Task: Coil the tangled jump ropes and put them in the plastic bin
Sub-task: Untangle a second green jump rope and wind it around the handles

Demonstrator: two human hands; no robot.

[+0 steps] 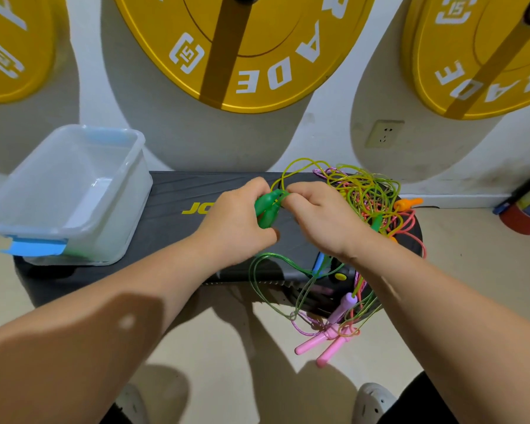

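A black step board (178,215) lies on the floor against the wall, and everything here is placed by it. The plastic bin (74,191) sits on the board's left end, open at the top, with blue clips on its rim; no rope shows inside it.

Above the middle of the board, the left hand (236,221) grips a pair of green handles (268,206), its fingers curled tight round their lower part. The right hand (322,218) meets it from the right, with its fingers curled closed on the upper tips of the same handles, where a yellow-green cord comes out. Whether it also pinches the cord itself is hidden by the knuckles.

The tangle of jump ropes (367,197) is heaped on the board's right end, with yellow, green, pink and purple cords all looped through one another. An orange handle (407,203) pokes out at the far right edge of the board. A green cord loop (257,283) hangs off the board's front edge. A purple handle (344,306) dangles there too, and two pink handles (322,347) lie on the floor just in front.

Yellow weight plates (242,50) hang on the wall above the board, and a wall socket (384,133) sits above its right end.
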